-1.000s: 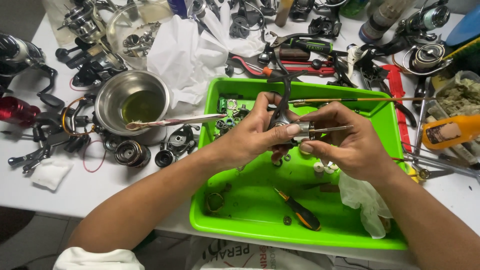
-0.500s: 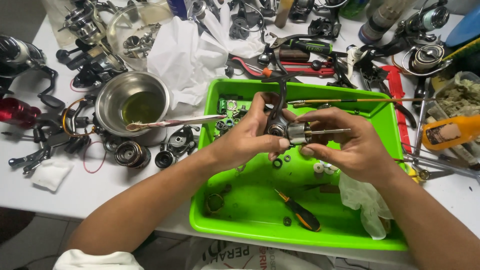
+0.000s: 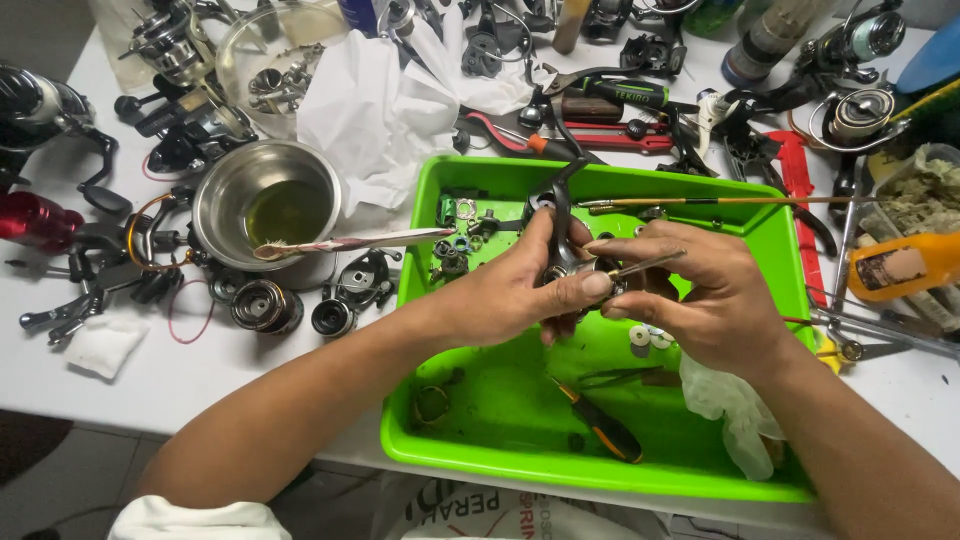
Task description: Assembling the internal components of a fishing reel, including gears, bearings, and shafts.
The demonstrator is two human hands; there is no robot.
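Scene: a person works over a bright green tray (image 3: pixel 760 250) on a crowded white table (image 3: pixel 180 380), both hands raised above the tray's middle.
Left hand: the left hand (image 3: pixel 510 290) closes its grip around a small dark fishing-reel body (image 3: pixel 562 235), thumb pressed across the front and the curved black arm of the reel rising above the fingers.
Right hand: the right hand (image 3: pixel 705 300) pinches a thin metal tool (image 3: pixel 645 265) in a narrow grip, its tip set against the reel.
Where the reel is: held in the air over the tray, between the two hands, touching both.
Handling: by its look the reel is rigid metal and plastic, compact, probably oily and slippery; the solid body seems the safest hold, not the slim arm.
Around it: loose washers (image 3: pixel 640 337) and an orange-handled screwdriver (image 3: pixel 600 425) lie in the tray; a steel bowl (image 3: pixel 265 205) of yellowish liquid stands to the left.
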